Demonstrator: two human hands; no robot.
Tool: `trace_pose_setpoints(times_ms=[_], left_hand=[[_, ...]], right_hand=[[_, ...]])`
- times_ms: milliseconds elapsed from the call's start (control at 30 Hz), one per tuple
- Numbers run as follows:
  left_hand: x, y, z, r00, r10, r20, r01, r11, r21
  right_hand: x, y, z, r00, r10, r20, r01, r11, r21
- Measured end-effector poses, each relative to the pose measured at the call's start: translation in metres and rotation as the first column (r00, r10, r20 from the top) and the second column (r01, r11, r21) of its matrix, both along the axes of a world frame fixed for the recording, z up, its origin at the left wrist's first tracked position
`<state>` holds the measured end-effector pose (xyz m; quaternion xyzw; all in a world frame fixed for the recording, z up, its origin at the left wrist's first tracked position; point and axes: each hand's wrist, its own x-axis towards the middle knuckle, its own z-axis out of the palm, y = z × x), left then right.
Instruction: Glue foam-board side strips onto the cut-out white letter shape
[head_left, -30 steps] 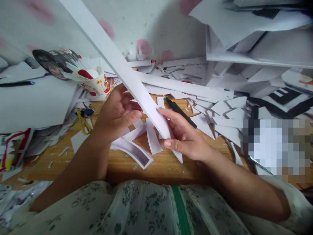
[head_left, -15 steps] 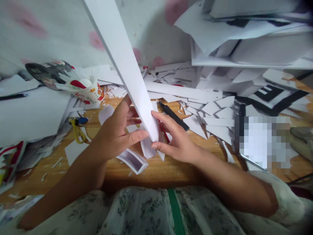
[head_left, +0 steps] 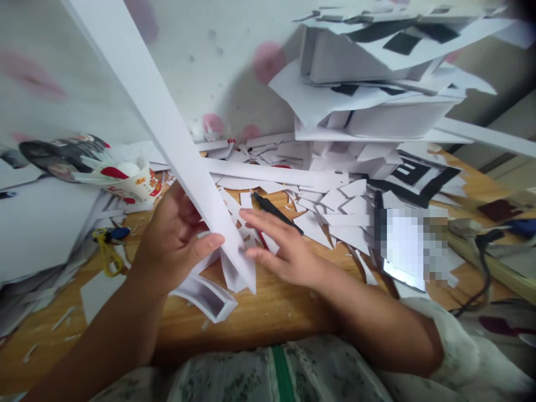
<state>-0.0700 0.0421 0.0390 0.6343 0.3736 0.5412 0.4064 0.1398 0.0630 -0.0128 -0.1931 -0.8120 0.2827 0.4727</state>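
Observation:
My left hand (head_left: 173, 243) is closed on a long white paper strip (head_left: 167, 134), thumb pinching it near its lower end. The strip rises steeply up and left out of view. Beside the strip's lower end is my right hand (head_left: 282, 248), its fingers stretched out and flat over the paper scraps on the wooden table (head_left: 272, 310); it no longer grips the strip. A black pen (head_left: 274, 211) lies just beyond my right fingertips. A folded paper piece with a dark inside (head_left: 207, 298) lies under my left hand.
A paper cup (head_left: 134, 187) full of scraps stands at the left, with yellow-handled scissors (head_left: 106, 251) near it. Stacked white and black-printed sheets (head_left: 377, 100) pile up at the back right. Cables (head_left: 481, 262) lie at the right edge. Cut paper pieces cover the table's middle.
My right hand has let go of the strip and flattened onto the scraps. The strip's lower end has shifted left and down with my left hand. The camera has panned right.

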Motion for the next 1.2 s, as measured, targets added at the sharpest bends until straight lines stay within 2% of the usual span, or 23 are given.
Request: trace_pose_setpoints(times_ms=[100, 167, 267, 333, 400, 467, 600, 667, 800, 900, 967, 1100, 1200], left_hand=[[-0.007, 0.008, 0.001, 0.995, 0.083, 0.048, -0.083, 0.997, 0.004], [-0.013, 0.013, -0.002, 0.99, 0.142, 0.021, -0.141, 0.989, -0.05], [-0.015, 0.016, -0.01, 0.987, 0.158, -0.034, -0.162, 0.972, -0.173], [-0.013, 0.015, -0.015, 0.992, 0.119, -0.035, -0.124, 0.959, -0.253], [-0.01, 0.012, -0.019, 0.995, 0.1, -0.024, -0.102, 0.941, -0.323], [-0.008, 0.01, -0.022, 0.99, 0.139, -0.033, -0.141, 0.916, -0.375], [-0.008, 0.008, -0.025, 0.988, 0.141, -0.07, -0.157, 0.891, -0.426], [-0.008, 0.007, -0.027, 0.99, 0.126, -0.069, -0.143, 0.888, -0.437], [-0.008, 0.007, -0.029, 0.993, 0.079, -0.087, -0.109, 0.897, -0.428], [-0.01, 0.007, -0.031, 0.991, 0.065, -0.113, -0.106, 0.908, -0.406], [-0.012, 0.007, -0.033, 0.979, 0.058, -0.195, -0.127, 0.922, -0.366], [-0.017, 0.007, -0.031, 0.907, 0.072, -0.415, -0.191, 0.949, -0.252], [-0.02, 0.005, -0.024, 0.821, 0.118, -0.558, -0.249, 0.954, -0.165]], right_hand=[[0.01, 0.005, 0.007, 0.99, -0.139, -0.034, 0.135, 0.986, -0.102], [0.013, 0.006, 0.01, 0.984, -0.177, -0.017, 0.172, 0.973, -0.155], [0.01, -0.001, 0.01, 0.998, -0.059, 0.022, 0.061, 0.988, -0.142], [0.004, -0.008, 0.009, 0.998, 0.05, 0.028, -0.047, 0.992, -0.118], [-0.003, -0.016, 0.006, 0.994, 0.101, 0.029, -0.097, 0.988, -0.119], [-0.009, -0.021, 0.003, 0.995, 0.097, 0.027, -0.091, 0.983, -0.16], [-0.016, -0.025, -0.003, 0.994, 0.061, 0.092, -0.035, 0.965, -0.261], [-0.017, -0.025, -0.006, 0.992, 0.082, 0.097, -0.042, 0.932, -0.359], [-0.021, -0.025, -0.013, 0.992, 0.12, 0.024, -0.083, 0.805, -0.588], [-0.024, -0.025, -0.014, 0.996, 0.084, 0.034, -0.042, 0.76, -0.649], [-0.025, -0.024, -0.014, 0.997, 0.074, 0.024, -0.038, 0.732, -0.68], [-0.025, -0.018, -0.015, 0.998, 0.062, -0.022, -0.058, 0.667, -0.743], [-0.022, -0.012, -0.011, 0.999, 0.028, -0.025, -0.037, 0.661, -0.75]])
